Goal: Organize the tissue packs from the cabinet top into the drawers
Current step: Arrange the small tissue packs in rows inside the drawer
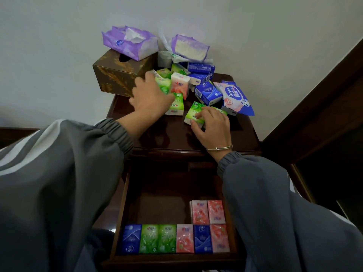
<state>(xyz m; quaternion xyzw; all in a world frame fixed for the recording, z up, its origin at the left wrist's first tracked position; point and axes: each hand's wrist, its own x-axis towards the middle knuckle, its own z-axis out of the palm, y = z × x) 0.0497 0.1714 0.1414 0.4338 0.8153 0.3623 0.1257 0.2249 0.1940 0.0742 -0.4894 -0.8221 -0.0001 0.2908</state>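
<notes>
Now both hands (213,127) on green packs (193,113)

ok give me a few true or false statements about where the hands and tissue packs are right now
1. The drawer is open with tissue packs inside. True.
2. The right hand grips a blue pack. False: it grips a green tissue pack on the cabinet top.
3. A purple tissue pack lies on the brown tissue box. True.
4. The drawer's front row is all pink. False: it mixes blue, green and pink packs.
5. The left hand is inside the drawer. False: it is up on the cabinet top beside the brown tissue box.
</notes>
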